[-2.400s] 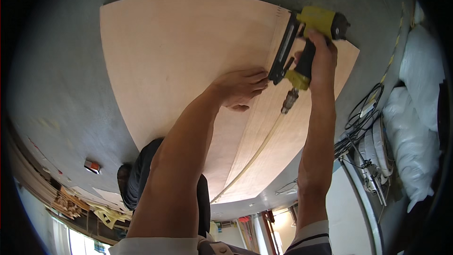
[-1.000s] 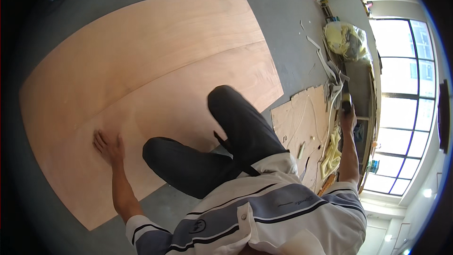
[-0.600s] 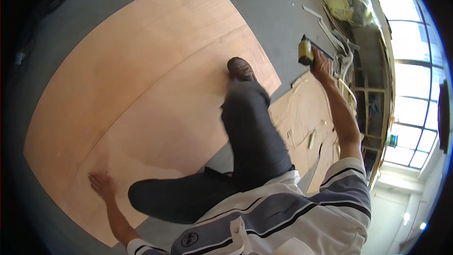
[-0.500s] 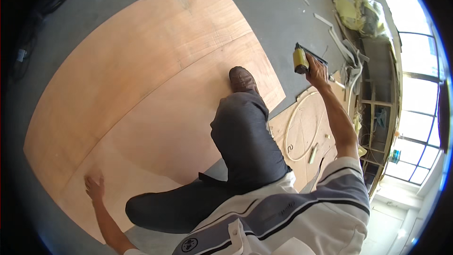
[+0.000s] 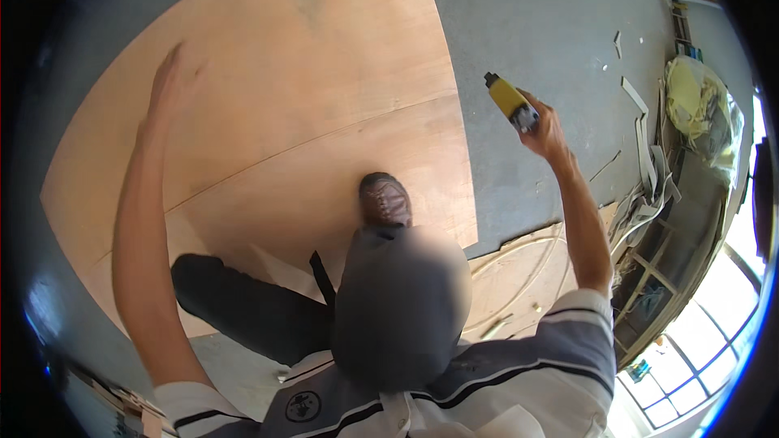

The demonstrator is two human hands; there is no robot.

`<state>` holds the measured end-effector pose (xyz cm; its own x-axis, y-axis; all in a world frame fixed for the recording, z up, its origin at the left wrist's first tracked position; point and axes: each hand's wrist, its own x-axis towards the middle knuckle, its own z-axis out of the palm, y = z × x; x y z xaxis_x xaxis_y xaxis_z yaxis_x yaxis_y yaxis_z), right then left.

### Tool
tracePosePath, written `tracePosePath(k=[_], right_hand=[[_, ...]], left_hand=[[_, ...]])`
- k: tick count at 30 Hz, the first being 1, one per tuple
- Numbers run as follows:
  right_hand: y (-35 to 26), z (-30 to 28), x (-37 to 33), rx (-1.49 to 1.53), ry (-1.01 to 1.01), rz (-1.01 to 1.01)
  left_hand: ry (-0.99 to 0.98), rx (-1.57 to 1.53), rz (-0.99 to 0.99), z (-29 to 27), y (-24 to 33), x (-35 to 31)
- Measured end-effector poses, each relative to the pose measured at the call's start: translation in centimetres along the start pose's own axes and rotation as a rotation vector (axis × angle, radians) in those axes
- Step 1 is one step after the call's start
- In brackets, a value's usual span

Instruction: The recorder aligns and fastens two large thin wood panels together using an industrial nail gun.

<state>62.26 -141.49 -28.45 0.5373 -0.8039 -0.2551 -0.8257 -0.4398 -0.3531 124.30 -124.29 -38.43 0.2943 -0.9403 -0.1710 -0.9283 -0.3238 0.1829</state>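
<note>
Since half a second ago, the left hand [image 5: 169,85] has swung up and forward, from the near left part of the pale wooden board [image 5: 349,49] to its farther part, past the seam [image 5: 316,138]; the right hand [image 5: 545,126] has kept its grip on the yellow-and-black nail gun [image 5: 509,100]; the view has shifted too.

The left hand is blurred, its fingers stretched out, its thumb apart, holding nothing; whether it touches the board beneath cannot be told; the right hand is curled around the nail gun, which is held out beyond the board's right edge, in front of the grey floor [image 5: 535,24].

The large board lies flat on the floor, its seam running across it from lower left to upper right; a brown laced shoe [image 5: 386,199] is planted on it, on the near side of the seam; a raised knee [image 5: 398,308] in dark trousers looms blurred behind the shoe; at lower right lies a thin brown sheet [image 5: 497,280]; farther right are loose pale strips [image 5: 643,150] and a clear bag of yellow material [image 5: 696,101].
</note>
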Motion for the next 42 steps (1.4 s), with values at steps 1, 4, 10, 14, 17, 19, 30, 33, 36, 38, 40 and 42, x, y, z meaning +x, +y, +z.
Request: tracePosePath(k=[1, 4, 10, 14, 17, 19, 30, 33, 36, 38, 40, 42], right_hand=[[2.4, 0.3, -0.9, 0.047, 0.047, -0.097], [2.1, -1.4, -3.6, 0.143, -0.027, -0.057], [3.4, -1.4, -9.3, 0.1, -0.234, 0.064], [1.4, -0.7, -9.2, 0.077, -0.319, 0.113], [1.1, -0.2, -8.6, 0.061, -0.33, 0.14], [1.5, 0.1, -7.9, 0.031, -0.286, 0.084], [0.4, -0.7, 2.4, 0.167, -0.277, -0.108], [0.8, 0.2, 4.9, 0.167, -0.348, -0.134], [-0.1, 0.1, 6.5, 0.126, -0.415, -0.139], [-0.9, 0.2, 7.1, 0.04, -0.485, -0.146], [-0.6, 0.7, 7.3, 0.009, -0.51, -0.169], [-0.6, 1.1, 7.5, -0.019, -0.531, -0.191]], left_hand=[[0.025, 0.032, 0.044, 0.7, 2.4, 3.7], [0.052, 0.126, 0.102, 1.8, 8.7, 12.1], [0.039, -0.153, -0.103, 0.2, 19.6, 18.6], [-0.124, 0.044, -0.06, 0.3, 20.1, 20.6], [-0.141, 0.055, -0.086, 0.4, 20.2, 21.0], [-0.143, 0.059, -0.099, 0.6, 20.5, 21.4], [-0.221, 0.039, -0.114, -0.3, 20.0, 22.0], [-0.243, 0.059, -0.117, 2.6, 18.5, 20.9], [-0.248, 0.026, -0.137, 4.1, 17.7, 19.8], [-0.246, 0.008, -0.148, 4.9, 17.1, 19.1], [-0.243, -0.006, -0.156, 5.7, 16.6, 18.6], [-0.236, -0.016, -0.159, 6.2, 16.2, 18.1]])
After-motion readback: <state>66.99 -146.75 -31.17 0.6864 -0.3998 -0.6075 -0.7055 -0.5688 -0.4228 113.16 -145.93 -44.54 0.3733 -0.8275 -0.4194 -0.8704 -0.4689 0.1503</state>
